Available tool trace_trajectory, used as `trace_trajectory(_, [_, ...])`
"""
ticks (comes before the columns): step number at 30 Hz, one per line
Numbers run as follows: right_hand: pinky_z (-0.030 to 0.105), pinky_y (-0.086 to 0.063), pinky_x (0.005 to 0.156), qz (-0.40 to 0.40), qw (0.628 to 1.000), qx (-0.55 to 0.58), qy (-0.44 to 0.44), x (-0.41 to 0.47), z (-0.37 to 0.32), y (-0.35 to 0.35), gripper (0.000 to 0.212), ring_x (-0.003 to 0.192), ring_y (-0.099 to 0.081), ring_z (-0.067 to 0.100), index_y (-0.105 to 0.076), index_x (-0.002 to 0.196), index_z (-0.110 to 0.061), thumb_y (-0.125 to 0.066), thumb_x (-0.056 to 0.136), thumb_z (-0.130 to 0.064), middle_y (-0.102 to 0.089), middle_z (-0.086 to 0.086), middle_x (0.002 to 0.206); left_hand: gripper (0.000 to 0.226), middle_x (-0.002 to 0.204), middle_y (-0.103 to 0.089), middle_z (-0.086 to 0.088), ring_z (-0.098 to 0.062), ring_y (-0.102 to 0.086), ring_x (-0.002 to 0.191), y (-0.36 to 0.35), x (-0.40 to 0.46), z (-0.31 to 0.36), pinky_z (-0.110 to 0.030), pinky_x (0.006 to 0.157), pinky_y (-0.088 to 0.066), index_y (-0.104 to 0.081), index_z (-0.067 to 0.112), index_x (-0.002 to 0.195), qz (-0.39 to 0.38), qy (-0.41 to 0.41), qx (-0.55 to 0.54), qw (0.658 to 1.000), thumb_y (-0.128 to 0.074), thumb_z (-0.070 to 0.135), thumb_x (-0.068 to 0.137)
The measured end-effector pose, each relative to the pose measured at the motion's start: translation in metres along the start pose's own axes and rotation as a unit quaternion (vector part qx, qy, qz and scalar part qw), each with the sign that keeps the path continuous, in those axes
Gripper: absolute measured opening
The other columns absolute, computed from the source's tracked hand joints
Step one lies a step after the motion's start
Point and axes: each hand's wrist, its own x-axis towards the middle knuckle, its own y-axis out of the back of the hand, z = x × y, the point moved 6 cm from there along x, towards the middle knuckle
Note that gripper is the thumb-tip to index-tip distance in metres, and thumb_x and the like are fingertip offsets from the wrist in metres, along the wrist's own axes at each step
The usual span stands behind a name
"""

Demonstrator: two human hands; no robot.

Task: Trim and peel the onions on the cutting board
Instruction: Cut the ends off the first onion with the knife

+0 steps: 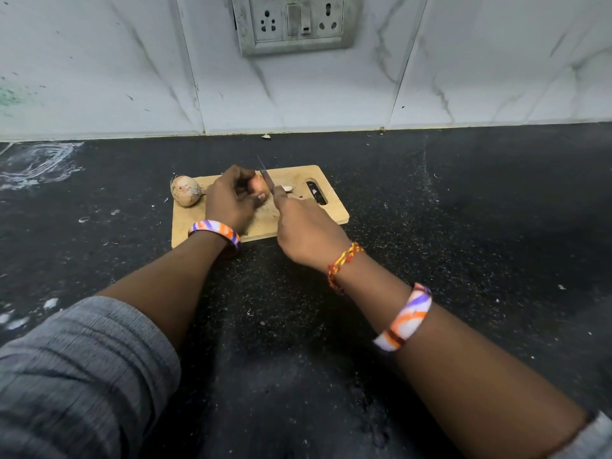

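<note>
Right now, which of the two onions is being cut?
The onion under the knife, gripped by the left hand mid-board, with the right hand holding the knife. The other onion sits untouched at the cutting board's left edge.

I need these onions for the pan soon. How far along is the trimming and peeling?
Early. One cut-off piece lies on the cutting board. The left hand holds an onion while the right hand works the knife at it. The second onion looks unpeeled.
</note>
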Motion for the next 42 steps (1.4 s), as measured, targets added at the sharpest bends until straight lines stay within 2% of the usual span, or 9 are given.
trace_trajectory(4, [0.037, -0.04, 0.071, -0.008, 0.999, -0.032, 0.003, 0.007, -0.002, 0.006, 0.056, 0.104, -0.057, 0.037, -0.026, 0.142, -0.009, -0.038, 0.088, -0.001, -0.056, 0.02, 0.114, 0.032, 0.108, -0.065, -0.013, -0.013, -0.057, 0.091, 0.0, -0.002, 0.004, -0.018, 0.079, -0.044, -0.058, 0.004, 0.109, 0.008, -0.021, 0.029, 0.999, -0.065, -0.001, 0.078])
trace_trajectory(8, [0.041, -0.045, 0.081, -0.041, 0.995, -0.095, -0.01, -0.012, 0.007, -0.006, 0.062, 0.107, -0.055, 0.034, -0.015, 0.147, -0.01, -0.041, 0.091, -0.007, -0.053, 0.018, 0.119, 0.032, 0.111, -0.065, -0.012, -0.016, -0.059, 0.097, -0.005, 0.001, 0.004, -0.02, 0.086, -0.043, -0.058, 0.007, 0.11, -0.017, -0.037, 0.036, 0.999, -0.064, 0.0, 0.079])
trace_trajectory(11, [0.043, -0.046, 0.085, -0.048, 0.998, -0.037, -0.027, -0.008, 0.011, -0.013, 0.06, 0.108, -0.054, 0.036, -0.015, 0.147, -0.013, -0.038, 0.093, -0.008, -0.051, 0.019, 0.121, 0.032, 0.111, -0.064, -0.012, -0.013, -0.057, 0.096, -0.005, 0.002, 0.002, -0.02, 0.087, -0.044, -0.057, 0.006, 0.11, -0.018, -0.035, 0.039, 0.998, -0.064, 0.0, 0.079])
trace_trajectory(16, [0.045, -0.051, 0.08, 0.041, 0.994, 0.08, -0.058, 0.007, 0.029, 0.011, 0.056, 0.089, -0.06, 0.034, -0.02, 0.146, -0.014, -0.034, 0.092, -0.005, -0.059, 0.018, 0.109, 0.036, 0.11, -0.063, -0.012, -0.02, -0.061, 0.098, 0.0, 0.005, -0.005, -0.031, 0.09, -0.051, -0.053, 0.006, 0.11, 0.014, 0.012, 0.016, 1.0, -0.069, 0.004, 0.077])
trace_trajectory(21, [0.031, -0.038, 0.062, 0.006, 0.993, 0.119, -0.028, -0.005, 0.019, 0.007, 0.055, 0.067, -0.05, 0.018, -0.017, 0.148, -0.017, -0.031, 0.095, -0.006, -0.057, 0.013, 0.101, 0.035, 0.11, -0.063, -0.012, -0.014, -0.058, 0.093, -0.002, 0.001, -0.001, -0.023, 0.085, -0.048, -0.052, 0.004, 0.109, 0.007, -0.004, 0.026, 1.0, -0.068, 0.004, 0.077])
trace_trajectory(27, [0.033, -0.042, 0.074, -0.006, 0.993, 0.118, -0.028, -0.004, 0.017, -0.004, 0.059, 0.096, -0.057, 0.034, -0.015, 0.148, -0.016, -0.033, 0.093, -0.004, -0.059, 0.02, 0.112, 0.034, 0.107, -0.062, -0.013, -0.016, -0.058, 0.092, -0.002, 0.001, 0.001, -0.022, 0.082, -0.046, -0.052, 0.002, 0.108, 0.005, -0.012, 0.027, 1.0, -0.067, 0.002, 0.077])
trace_trajectory(35, [0.027, -0.034, 0.067, -0.05, 0.997, 0.053, -0.014, 0.009, 0.015, 0.007, 0.05, 0.095, -0.055, 0.034, -0.031, 0.141, -0.012, -0.033, 0.093, -0.004, -0.055, 0.022, 0.117, 0.033, 0.109, -0.064, -0.015, -0.012, -0.056, 0.09, -0.003, -0.001, 0.006, -0.018, 0.082, -0.044, -0.054, 0.002, 0.109, 0.002, -0.028, 0.045, 0.999, -0.065, 0.001, 0.078])
trace_trajectory(39, [0.024, -0.033, 0.048, -0.059, 0.996, 0.061, -0.006, -0.001, 0.021, 0.014, 0.047, 0.067, -0.051, 0.022, -0.036, 0.139, -0.016, -0.031, 0.094, -0.005, -0.059, 0.02, 0.11, 0.032, 0.108, -0.064, -0.013, -0.011, -0.055, 0.09, -0.003, 0.001, 0.005, -0.016, 0.081, -0.042, -0.054, 0.001, 0.109, -0.003, -0.028, 0.043, 0.999, -0.064, 0.0, 0.079])
trace_trajectory(42, [0.019, -0.031, 0.034, -0.036, 0.992, 0.12, -0.026, -0.001, 0.024, 0.017, 0.055, 0.049, -0.041, 0.014, -0.034, 0.141, -0.029, -0.03, 0.093, -0.003, -0.061, 0.016, 0.101, 0.032, 0.108, -0.063, -0.014, -0.012, -0.055, 0.09, -0.003, 0.001, 0.004, -0.017, 0.081, -0.043, -0.053, 0.001, 0.108, -0.002, -0.028, 0.04, 0.999, -0.064, 0.0, 0.079])
